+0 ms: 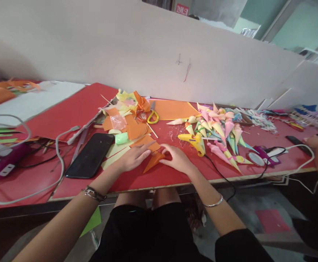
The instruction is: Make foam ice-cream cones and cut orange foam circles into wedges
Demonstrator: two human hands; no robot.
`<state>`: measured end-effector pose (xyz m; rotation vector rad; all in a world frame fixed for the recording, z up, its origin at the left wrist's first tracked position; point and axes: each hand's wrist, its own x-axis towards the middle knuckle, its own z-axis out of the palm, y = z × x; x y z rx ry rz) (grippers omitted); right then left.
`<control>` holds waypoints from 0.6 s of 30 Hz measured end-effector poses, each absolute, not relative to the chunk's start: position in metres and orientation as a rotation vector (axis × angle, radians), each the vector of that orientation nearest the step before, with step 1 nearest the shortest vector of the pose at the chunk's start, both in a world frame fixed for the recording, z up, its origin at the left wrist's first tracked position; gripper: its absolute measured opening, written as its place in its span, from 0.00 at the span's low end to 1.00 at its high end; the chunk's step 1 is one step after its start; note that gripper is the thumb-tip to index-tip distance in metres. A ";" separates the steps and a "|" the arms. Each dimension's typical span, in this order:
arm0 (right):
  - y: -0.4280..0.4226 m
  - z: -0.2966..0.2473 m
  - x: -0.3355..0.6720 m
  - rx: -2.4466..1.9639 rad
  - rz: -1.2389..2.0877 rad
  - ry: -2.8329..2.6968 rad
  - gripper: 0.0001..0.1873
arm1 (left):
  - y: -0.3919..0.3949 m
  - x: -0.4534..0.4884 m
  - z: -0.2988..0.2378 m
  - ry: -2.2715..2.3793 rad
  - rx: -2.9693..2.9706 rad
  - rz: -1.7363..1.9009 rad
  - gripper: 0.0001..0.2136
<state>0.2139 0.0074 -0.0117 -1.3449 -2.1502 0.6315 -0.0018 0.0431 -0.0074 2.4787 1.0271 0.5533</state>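
My left hand (pixel 133 157) lies on the red table (pixel 74 109) with fingers stretched over the wide end of an orange paper cone (pixel 153 160). My right hand (pixel 176 158) presses the same cone from the right, fingers curled onto its edge. The cone lies flat between both hands, its tip pointing toward me. A yellow glue gun (pixel 193 140) rests just right of my right hand. Beyond it lies a heap of finished paper cones (pixel 221 133) in pink, yellow and green.
A black phone (pixel 91 155) lies left of my left hand. Orange and yellow paper scraps (pixel 126 116), yellow-handled scissors (pixel 153 114) and an orange sheet (pixel 172 109) sit behind. Cables (pixel 57 153) cross the left side. Another person's hand (pixel 315 143) is at the right edge.
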 end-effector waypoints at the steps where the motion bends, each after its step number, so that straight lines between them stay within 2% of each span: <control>1: 0.007 -0.012 0.212 -1.380 0.620 -2.130 0.27 | 0.043 -0.001 -0.007 1.003 2.447 0.524 0.25; 7: 0.002 -0.018 0.199 -1.563 0.475 -2.055 0.34 | 0.038 0.003 -0.008 1.020 2.274 0.500 0.26; 14: 0.001 -0.021 0.192 -1.586 0.367 -2.071 0.34 | 0.030 0.003 -0.013 1.212 2.215 0.830 0.24; 18: 0.002 -0.020 0.192 -1.577 0.410 -2.046 0.33 | 0.018 -0.004 -0.010 1.312 2.254 0.843 0.27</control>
